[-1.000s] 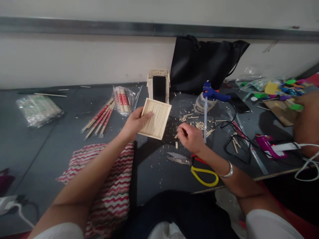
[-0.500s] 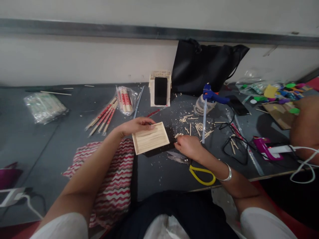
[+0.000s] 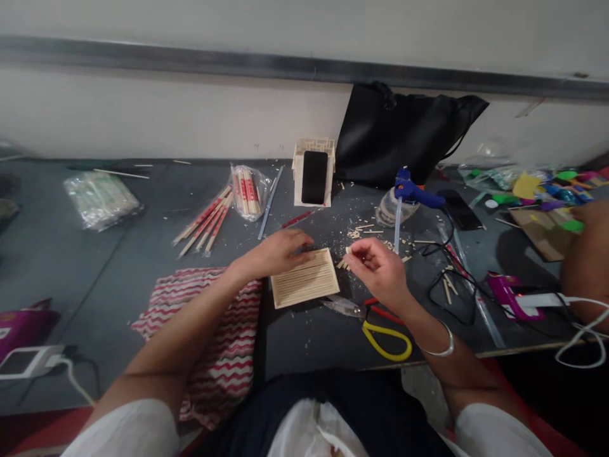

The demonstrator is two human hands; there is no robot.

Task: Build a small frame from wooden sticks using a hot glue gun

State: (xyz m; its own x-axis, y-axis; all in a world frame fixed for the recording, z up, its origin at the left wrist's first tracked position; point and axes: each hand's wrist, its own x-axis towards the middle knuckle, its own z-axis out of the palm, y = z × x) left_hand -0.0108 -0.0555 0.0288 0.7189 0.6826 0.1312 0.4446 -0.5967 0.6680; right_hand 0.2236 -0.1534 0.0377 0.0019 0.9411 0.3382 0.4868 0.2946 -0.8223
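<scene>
A shallow wooden stick tray (image 3: 304, 279) with a raised rim rests on the dark table. My left hand (image 3: 281, 254) lies over its upper left edge, fingers stretched out and loosely apart. To the right of the tray, my right hand (image 3: 378, 270) pinches a short piece of wooden stick (image 3: 349, 250) between thumb and fingertips. Just below that hand several cut stick pieces (image 3: 342, 263) lie on the table. Scissors (image 3: 387, 339) with yellow and red handles lie under my right wrist, their blades close to the tray.
A blue glue gun (image 3: 419, 192) stands at a plastic container (image 3: 386, 208). A phone (image 3: 314, 178) leans on a small stick structure (image 3: 301, 147). Bundled chopsticks (image 3: 205, 219), a striped cloth (image 3: 223, 355), black cables and a black bag (image 3: 404, 136) surround the work. Another person's arm (image 3: 587, 260) is at right.
The tray has been lowered flat onto the table, and my left hand has loosened from it. My right hand has lifted from the stick pieces and turned, with a short piece in its fingertips.
</scene>
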